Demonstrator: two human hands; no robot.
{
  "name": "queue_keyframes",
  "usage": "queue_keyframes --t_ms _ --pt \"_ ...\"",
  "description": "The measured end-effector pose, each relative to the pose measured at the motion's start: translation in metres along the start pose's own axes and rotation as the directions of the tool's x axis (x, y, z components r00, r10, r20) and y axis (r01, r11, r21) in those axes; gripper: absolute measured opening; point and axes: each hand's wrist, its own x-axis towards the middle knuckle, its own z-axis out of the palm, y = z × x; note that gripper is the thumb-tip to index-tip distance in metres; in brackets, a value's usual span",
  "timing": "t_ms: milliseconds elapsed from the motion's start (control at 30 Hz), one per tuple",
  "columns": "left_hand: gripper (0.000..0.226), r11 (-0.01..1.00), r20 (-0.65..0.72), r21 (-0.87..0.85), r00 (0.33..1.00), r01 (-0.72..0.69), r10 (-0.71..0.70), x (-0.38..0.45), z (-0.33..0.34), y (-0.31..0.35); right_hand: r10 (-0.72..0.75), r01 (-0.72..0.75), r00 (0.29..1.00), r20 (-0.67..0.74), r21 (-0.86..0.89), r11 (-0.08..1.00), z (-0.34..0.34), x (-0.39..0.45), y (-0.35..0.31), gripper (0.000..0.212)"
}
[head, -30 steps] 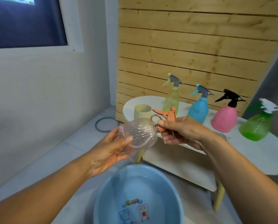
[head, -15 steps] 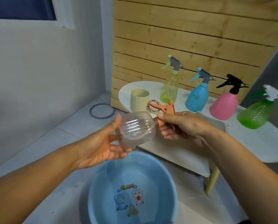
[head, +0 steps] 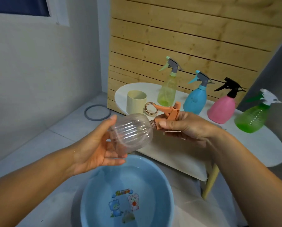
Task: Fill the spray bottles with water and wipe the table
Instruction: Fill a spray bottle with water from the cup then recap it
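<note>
The clear ribbed bottle (head: 131,131) lay on its side in the air above the blue basin (head: 127,192), near the front edge of the white desk (head: 251,145). The left hand (head: 96,145) cradled its round body, fingers curled under it and the thumb resting on top. The right hand (head: 184,126) pinched the orange collar of the spray head (head: 168,112) at the neck, where the bare thread already showed; its grip was clenched on that collar, not on the trigger.

The step looked to be unscrewing the spray head so the bottle could be filled. Done well, the left hand would hold the body firm but not crush it, since thin ribbed plastic probably dents and slips. The right hand would turn the collar alone, keeping off the trigger and nozzle. Once the thread was free, the head should be drawn straight out along the neck, because a dip tube most likely ran inside. Working over the basin was sensible, as any drips would fall into the water there.

Farther back on the desk stood the yellow bottle (head: 168,89), the blue bottle (head: 196,99), the pink bottle (head: 222,108) and the green bottle (head: 253,118), with a cream cup (head: 136,102) at the left.
</note>
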Motion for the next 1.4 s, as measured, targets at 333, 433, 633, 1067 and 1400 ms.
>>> queue_keyframes --t_ms 333,433,633,1067,1400 --pt "0.078 0.985 -0.093 -0.088 0.983 0.150 -0.158 0.009 -0.016 -0.006 -0.005 0.010 0.978 -0.209 0.023 1.000 -0.040 0.004 -0.004 0.031" --pt "0.073 0.990 -0.135 -0.036 0.981 0.136 -0.140 0.013 -0.016 -0.008 0.035 -0.032 0.949 -0.314 0.015 0.999 -0.051 0.008 -0.003 0.024" --pt "0.059 0.999 -0.330 0.032 0.944 0.036 -0.024 0.025 -0.016 -0.002 -0.017 0.026 0.927 -0.375 0.019 0.999 -0.053 0.011 -0.005 0.021" --pt "0.062 0.950 -0.361 -0.263 0.931 -0.166 0.063 0.038 -0.014 -0.001 0.126 -0.095 0.757 -0.641 0.082 0.992 -0.086 0.026 0.018 0.026" --pt "0.065 0.940 -0.167 -0.314 0.983 -0.132 0.082 0.028 0.012 -0.009 0.244 -0.267 0.658 -0.712 0.083 0.960 -0.099 0.059 0.045 0.042"
